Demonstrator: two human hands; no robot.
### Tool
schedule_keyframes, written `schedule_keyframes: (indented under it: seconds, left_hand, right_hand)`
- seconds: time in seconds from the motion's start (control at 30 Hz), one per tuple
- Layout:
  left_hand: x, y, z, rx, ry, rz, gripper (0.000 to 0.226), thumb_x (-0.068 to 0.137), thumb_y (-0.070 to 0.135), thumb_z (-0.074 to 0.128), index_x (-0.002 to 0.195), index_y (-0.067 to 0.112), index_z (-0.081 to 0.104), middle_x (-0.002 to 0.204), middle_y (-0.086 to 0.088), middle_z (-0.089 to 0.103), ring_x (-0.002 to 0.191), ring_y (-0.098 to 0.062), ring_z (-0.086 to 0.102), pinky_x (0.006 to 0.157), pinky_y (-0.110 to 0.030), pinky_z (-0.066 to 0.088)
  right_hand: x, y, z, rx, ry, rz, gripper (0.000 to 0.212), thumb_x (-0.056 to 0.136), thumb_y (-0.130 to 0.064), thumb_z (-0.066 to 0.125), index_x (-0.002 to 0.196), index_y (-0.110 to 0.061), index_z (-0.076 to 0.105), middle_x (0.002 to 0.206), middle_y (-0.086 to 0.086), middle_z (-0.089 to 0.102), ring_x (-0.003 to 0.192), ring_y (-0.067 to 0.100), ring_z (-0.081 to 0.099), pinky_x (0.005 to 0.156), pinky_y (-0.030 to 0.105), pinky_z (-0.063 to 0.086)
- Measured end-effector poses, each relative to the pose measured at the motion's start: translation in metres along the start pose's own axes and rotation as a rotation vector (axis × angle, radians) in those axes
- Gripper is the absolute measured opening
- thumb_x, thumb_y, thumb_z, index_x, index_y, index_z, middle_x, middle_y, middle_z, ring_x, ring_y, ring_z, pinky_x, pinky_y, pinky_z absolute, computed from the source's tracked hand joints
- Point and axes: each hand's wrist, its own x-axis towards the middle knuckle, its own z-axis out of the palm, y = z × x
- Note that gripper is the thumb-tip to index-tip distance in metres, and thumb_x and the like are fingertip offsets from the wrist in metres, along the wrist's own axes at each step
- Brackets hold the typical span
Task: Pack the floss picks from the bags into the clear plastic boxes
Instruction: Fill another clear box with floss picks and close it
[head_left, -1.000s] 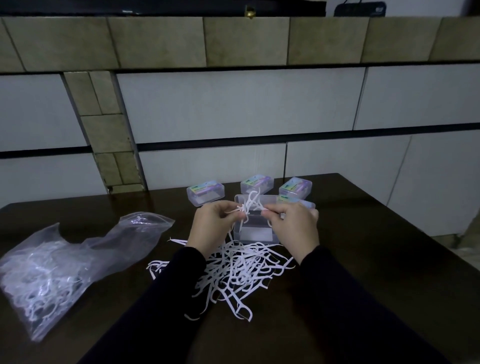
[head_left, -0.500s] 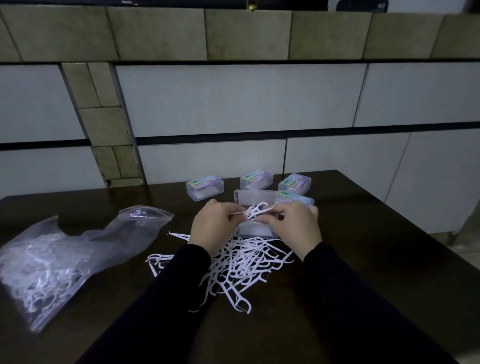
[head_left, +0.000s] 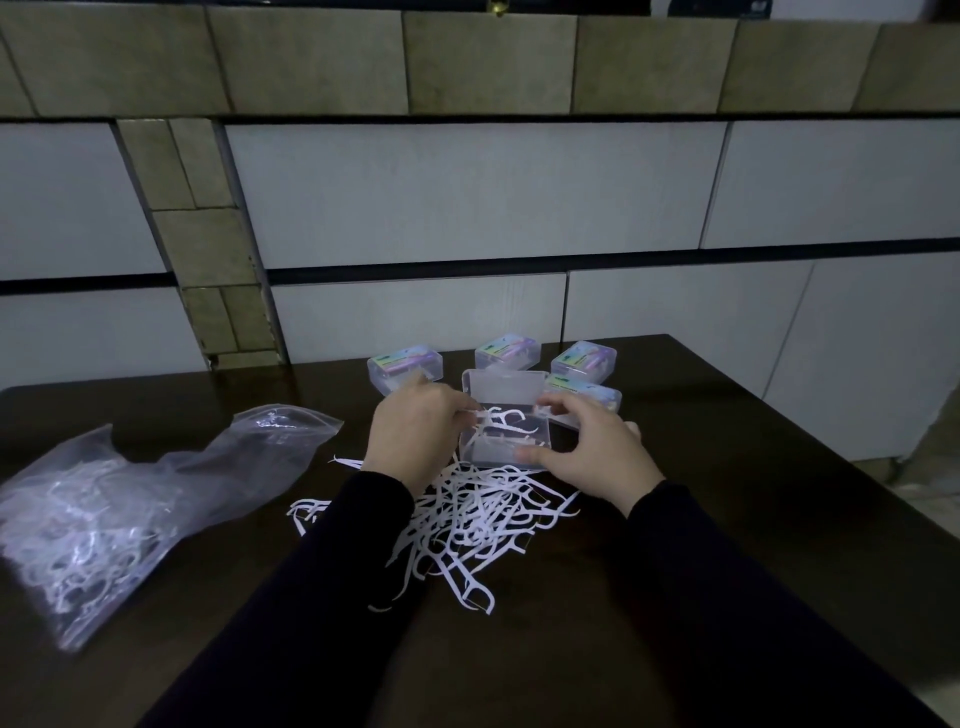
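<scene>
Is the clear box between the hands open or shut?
Open: the clear box has its lid tilted up behind it, with floss picks showing inside.
</scene>
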Motion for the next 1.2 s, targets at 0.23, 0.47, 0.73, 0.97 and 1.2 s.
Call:
schedule_keyframes:
  seconds: [0.23,0.47,0.73,0.97,1.2]
  left_hand:
    - [0.007,0.02,-0.003,0.115,-0.139,0.025,0.026,0.093,0.032,0.058,0.118,0.029,0.067,0.105,-0.005,0.066,0.1,-0.018,0.056,0.08,-0.03,0.046]
    - [0.012,0.016,0.017,-0.145,-0.183,-0.011,0.024,0.083,0.038,0.068,0.106,0.03,0.072,0.098,0.004,0.07,0.093,-0.011,0.046,0.074,-0.023,0.035]
    - [0.005,-0.006,-0.001,-0.261,-0.231,-0.062,0.027,0.087,0.038,0.066,0.113,0.029,0.069,0.105,0.013,0.066,0.093,-0.002,0.055,0.087,-0.024,0.047]
    - [0.002,0.013,0.007,-0.179,-0.315,0.014,0.032,0.099,0.038,0.043,0.11,0.026,0.07,0.092,0.003,0.067,0.089,-0.013,0.045,0.076,-0.028,0.038]
    - [0.003,0.007,0.0,-0.202,-0.302,-0.014,0.021,0.095,0.035,0.053,0.107,0.033,0.07,0.084,0.017,0.055,0.092,-0.009,0.047,0.085,-0.027,0.044]
  right_hand:
    - [0.002,0.008,0.007,-0.007,-0.039,0.032,0.069,0.072,-0.059,0.072,0.132,-0.044,0.041,0.133,-0.014,0.054,0.126,0.016,0.042,0.093,0.034,0.023]
    - [0.001,0.005,0.006,0.007,-0.024,0.029,0.067,0.073,-0.058,0.072,0.13,-0.042,0.042,0.13,-0.015,0.057,0.124,0.012,0.045,0.089,0.032,0.021]
    - [0.002,0.005,0.003,-0.019,-0.039,0.034,0.071,0.074,-0.059,0.071,0.134,-0.041,0.039,0.133,-0.014,0.055,0.126,0.012,0.044,0.097,0.036,0.025]
    - [0.0,0.003,0.003,-0.022,-0.037,0.029,0.069,0.075,-0.057,0.071,0.135,-0.042,0.038,0.134,-0.013,0.053,0.125,0.011,0.045,0.096,0.035,0.025]
    - [-0.001,0.002,0.002,-0.035,-0.046,0.038,0.069,0.075,-0.058,0.07,0.134,-0.043,0.038,0.135,-0.012,0.053,0.127,0.014,0.043,0.1,0.037,0.025]
